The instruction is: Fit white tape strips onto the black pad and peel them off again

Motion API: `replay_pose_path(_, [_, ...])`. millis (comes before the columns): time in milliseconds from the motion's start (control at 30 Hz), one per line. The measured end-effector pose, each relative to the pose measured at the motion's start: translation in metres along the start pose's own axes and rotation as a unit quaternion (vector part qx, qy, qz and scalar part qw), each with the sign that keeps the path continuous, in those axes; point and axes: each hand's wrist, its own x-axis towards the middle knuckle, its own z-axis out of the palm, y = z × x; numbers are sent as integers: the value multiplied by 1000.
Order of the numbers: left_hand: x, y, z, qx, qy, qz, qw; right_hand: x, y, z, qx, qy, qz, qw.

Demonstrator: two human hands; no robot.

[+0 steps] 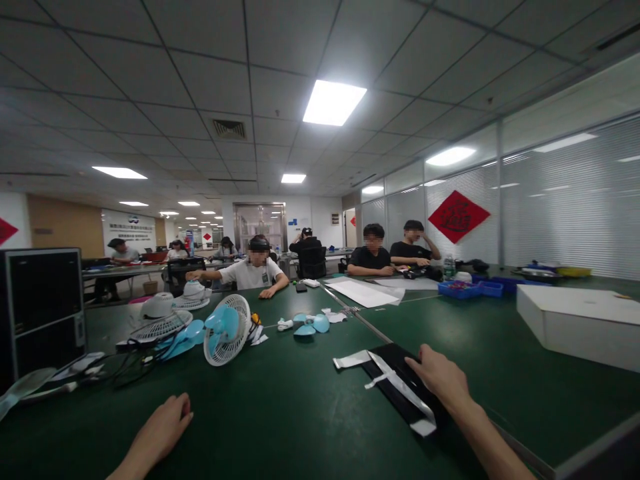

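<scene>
My right hand lies flat with fingers stretched out on a black pad crossed by white strips on the green table. My left hand rests on the bare table near the front edge, fingers loosely curled, holding nothing that I can see. A small white and blue desk fan stands beyond the left hand, next to loose blue fan blades.
White fan grilles and cables lie at the left beside a black box. A white flat box sits at the right, blue trays behind it. Several people sit at the far end of the table.
</scene>
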Motion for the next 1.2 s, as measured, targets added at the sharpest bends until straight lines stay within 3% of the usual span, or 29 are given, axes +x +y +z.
replay_pose_path(167, [8,-8,7,14,5,4,1000,-45,11,-7,30,-35,23,999])
replay_pose_path(300, [11,-11,12,36,22,17,999,-65,20,-2,62,-69,15,996])
replay_pose_path(533, [9,-8,10,26,16,12,999,-67,24,7,181,-92,-5,979])
replay_pose_path(667, [4,0,3,19,-6,2,1000,-64,23,10,251,-63,-4,966])
replay_pose_path(867, [3,1,2,23,-13,5,1000,-59,9,-1,372,-85,-20,924])
replay_pose_path(1033, [6,-4,5,19,9,9,1000,-56,-20,-22,382,-5,-103,918])
replay_pose_path(1200, [4,-2,4,9,-6,0,1000,-69,-46,-32,301,125,-218,920])
